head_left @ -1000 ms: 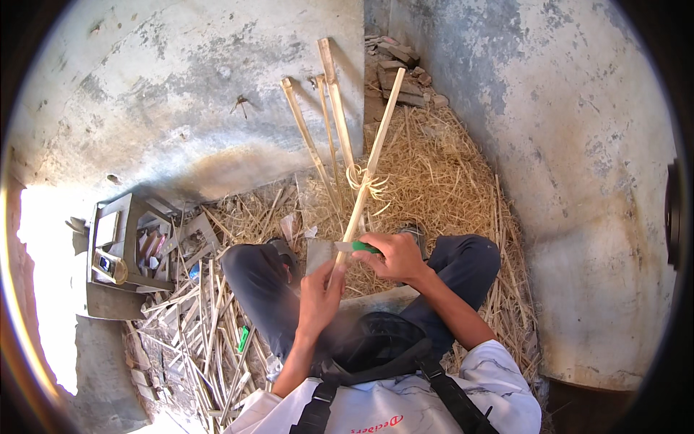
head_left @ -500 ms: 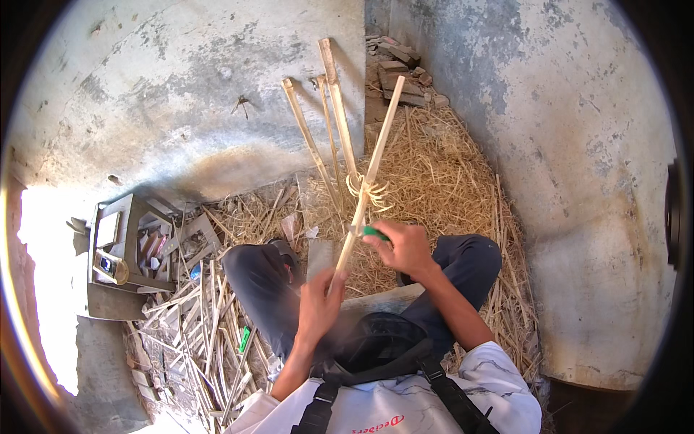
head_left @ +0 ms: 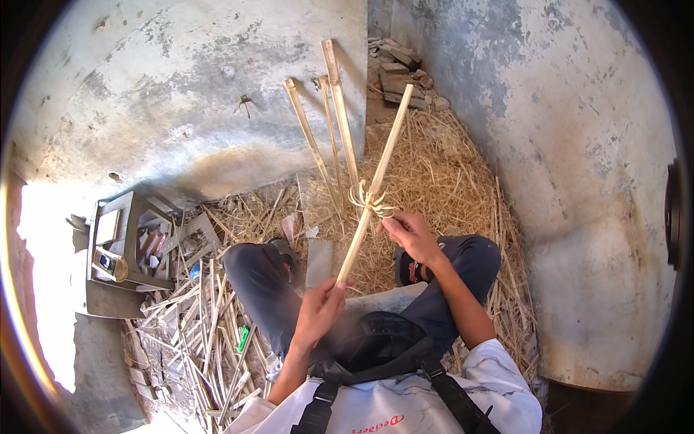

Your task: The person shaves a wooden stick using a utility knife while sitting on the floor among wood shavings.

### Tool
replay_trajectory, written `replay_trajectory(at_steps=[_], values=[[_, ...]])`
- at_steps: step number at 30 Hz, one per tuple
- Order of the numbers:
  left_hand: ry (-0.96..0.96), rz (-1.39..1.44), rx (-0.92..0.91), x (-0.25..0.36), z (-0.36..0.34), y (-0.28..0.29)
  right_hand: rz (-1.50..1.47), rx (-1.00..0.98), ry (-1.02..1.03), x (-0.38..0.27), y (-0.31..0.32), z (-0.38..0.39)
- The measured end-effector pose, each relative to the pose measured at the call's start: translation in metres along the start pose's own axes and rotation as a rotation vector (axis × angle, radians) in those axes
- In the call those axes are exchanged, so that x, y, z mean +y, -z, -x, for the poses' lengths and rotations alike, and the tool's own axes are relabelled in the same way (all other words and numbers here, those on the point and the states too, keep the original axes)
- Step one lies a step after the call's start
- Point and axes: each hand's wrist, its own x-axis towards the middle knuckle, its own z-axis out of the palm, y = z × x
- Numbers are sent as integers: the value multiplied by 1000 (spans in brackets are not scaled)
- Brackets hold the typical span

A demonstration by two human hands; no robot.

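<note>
My left hand (head_left: pixel 318 307) is closed round the lower end of a pale split bamboo strip (head_left: pixel 390 148), which slants up and away to the right. Thin curled shavings (head_left: pixel 372 204) cling to the strip near its middle. Just right of these curls is my right hand (head_left: pixel 409 235), its fingers closed close to the strip. The green-handled knife seen in it half a second ago is now hidden by the fingers. Beyond, several longer bamboo strips (head_left: pixel 341 119) lean against the wall.
Straw and shavings (head_left: pixel 448 173) cover the floor ahead. Split sticks (head_left: pixel 210 340) and a green object (head_left: pixel 243 338) lie at left, near a small wooden cabinet (head_left: pixel 116 275). Bricks (head_left: pixel 397 78) are piled in the far corner. A flat slab (head_left: pixel 319 262) lies between my legs.
My right hand has moved slightly up and right along the strip to the curls, and turned so the green handle no longer shows. The strip's far end has shifted slightly right.
</note>
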Motion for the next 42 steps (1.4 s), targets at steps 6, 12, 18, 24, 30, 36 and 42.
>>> replay_trajectory(at_steps=[6, 12, 18, 24, 30, 36, 42], values=[[-45, -34, 76, 2, -17, -7, 506, 77, 342, -4, -36, 12], [-205, -266, 240, 8, -30, -13, 578, 52, 528, -7, -48, 14], [-239, -444, 293, 3, -32, -13, 569, 54, 508, -9, -49, 16], [-272, -443, 314, 10, -30, -14, 607, 129, 504, -13, -50, 17], [-273, -433, 310, 14, -26, -15, 630, 150, 511, -11, -47, 15], [-204, -480, 273, 11, -19, -11, 640, 247, 524, -13, -43, 13], [-101, -465, 186, -3, 2, -13, 650, 371, 339, -17, -12, -1]])
